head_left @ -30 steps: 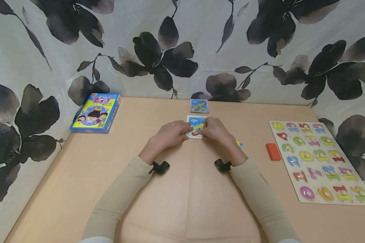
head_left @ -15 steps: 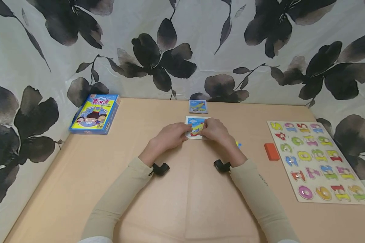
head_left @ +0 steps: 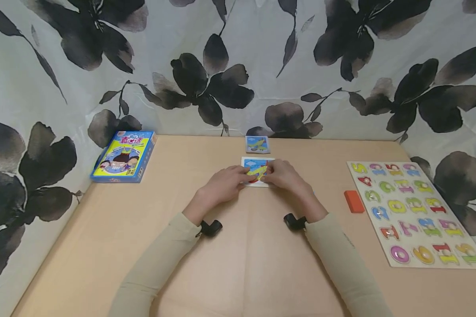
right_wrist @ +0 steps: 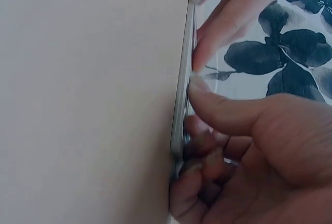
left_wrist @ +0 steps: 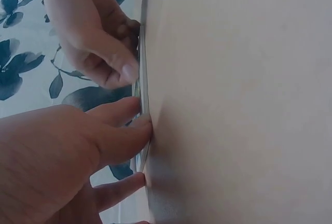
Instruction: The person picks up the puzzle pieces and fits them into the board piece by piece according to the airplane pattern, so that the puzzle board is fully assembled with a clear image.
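Observation:
A small white-bordered picture puzzle [head_left: 258, 162] lies flat on the table, showing a yellow plane on blue sky; both hands cover parts of it. My left hand [head_left: 224, 184] holds its left side, with the thumb [left_wrist: 136, 138] at the near edge and another finger over its face. On the right side my right hand [head_left: 285, 177] grips the puzzle, its thumb [right_wrist: 218, 110] against the near edge and its other fingers curled at the corner. Those curled fingertips are partly hidden, so any loose piece between them cannot be made out. Behind the puzzle lies a small plane picture card [head_left: 258, 144].
A blue and yellow box [head_left: 123, 156] lies at the back left. To the right are a red block [head_left: 354, 201] and a board of coloured number pieces [head_left: 414, 215]. A bit of blue [head_left: 314, 192] shows beside my right wrist. Floral cloth [head_left: 262, 70] hangs behind the table [head_left: 222, 273].
The head view has tilted, so the scene sits slightly lower. My right hand has shifted a little right on the puzzle, and the small coloured thing by that wrist is more hidden. My left hand stays put.

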Demonstrator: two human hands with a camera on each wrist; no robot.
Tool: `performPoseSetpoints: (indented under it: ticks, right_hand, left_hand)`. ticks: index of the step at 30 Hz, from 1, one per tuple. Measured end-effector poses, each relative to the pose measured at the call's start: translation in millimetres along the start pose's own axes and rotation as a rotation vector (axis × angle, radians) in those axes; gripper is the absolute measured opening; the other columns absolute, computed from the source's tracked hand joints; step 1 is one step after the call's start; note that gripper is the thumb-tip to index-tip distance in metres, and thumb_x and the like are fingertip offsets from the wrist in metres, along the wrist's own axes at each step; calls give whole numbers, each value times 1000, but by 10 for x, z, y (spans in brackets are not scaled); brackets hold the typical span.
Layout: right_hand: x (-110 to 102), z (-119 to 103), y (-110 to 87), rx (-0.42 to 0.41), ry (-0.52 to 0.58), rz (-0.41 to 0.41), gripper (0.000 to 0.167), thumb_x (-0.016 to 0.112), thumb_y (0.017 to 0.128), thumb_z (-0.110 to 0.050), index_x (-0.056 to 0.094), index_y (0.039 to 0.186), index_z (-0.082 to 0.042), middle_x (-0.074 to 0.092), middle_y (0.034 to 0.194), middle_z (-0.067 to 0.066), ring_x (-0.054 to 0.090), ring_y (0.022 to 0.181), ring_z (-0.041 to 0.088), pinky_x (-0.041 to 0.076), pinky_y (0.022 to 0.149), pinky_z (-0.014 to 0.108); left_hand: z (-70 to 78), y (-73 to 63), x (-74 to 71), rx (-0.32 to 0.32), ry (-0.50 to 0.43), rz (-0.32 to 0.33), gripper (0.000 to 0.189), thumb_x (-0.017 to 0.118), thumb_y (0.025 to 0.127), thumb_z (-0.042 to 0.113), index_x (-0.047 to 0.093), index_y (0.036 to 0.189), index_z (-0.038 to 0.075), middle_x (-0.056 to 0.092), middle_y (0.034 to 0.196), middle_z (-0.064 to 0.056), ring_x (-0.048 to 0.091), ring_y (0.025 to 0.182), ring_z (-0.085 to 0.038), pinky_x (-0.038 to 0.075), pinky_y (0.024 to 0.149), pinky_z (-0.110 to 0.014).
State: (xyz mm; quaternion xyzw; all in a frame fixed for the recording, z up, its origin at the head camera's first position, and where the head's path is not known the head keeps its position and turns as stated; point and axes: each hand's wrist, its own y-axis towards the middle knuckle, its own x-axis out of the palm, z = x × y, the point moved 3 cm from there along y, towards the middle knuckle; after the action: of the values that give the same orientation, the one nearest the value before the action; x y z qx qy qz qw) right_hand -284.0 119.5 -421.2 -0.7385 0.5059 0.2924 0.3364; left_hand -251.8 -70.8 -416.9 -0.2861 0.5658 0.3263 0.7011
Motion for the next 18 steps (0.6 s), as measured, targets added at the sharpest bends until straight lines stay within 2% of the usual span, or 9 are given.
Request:
performPoseSetpoints:
  ticks: [4,7,11,14,18]
  right_hand:
    - [-56,56,-88,-3,28,-48,12,71,88,-15,64,85,-6,53,76,3,49,69,19,38,61,28]
    - [-103,136,-195,-33,9,-82,12,72,88,-15,67,95,-7,55,82,6,50,75,20,39,64,29]
    - [-197,222,-320,-74,-33,-97,16,73,87,-14,68,101,-8,59,87,8,52,80,22,44,67,30]
    - [-300,251,-392,-94,-90,-83,24,75,83,-8,69,107,-6,64,97,10,55,89,25,50,78,36]
    - [-418,294,-494,-104,-212,-87,39,74,77,3,69,115,-3,64,107,13,55,96,28,52,89,43]
  left_hand:
    - [-9,0,8,1,-13,2,42,57,100,15,59,139,28,52,149,-9,50,137,-31,46,108,-49]
    - [6,-10,40,-4,-48,-9,42,57,100,14,59,140,27,51,150,-10,48,139,-32,44,110,-50]
    - [28,-4,65,-11,-83,-12,42,57,100,12,59,140,25,49,151,-10,46,140,-32,40,115,-48]
    - [24,9,49,-10,-87,-2,42,56,100,11,59,139,24,50,150,-11,46,140,-31,38,117,-43]
    - [13,17,25,-10,-88,-3,42,56,100,11,59,139,23,50,150,-11,45,141,-30,37,118,-41]
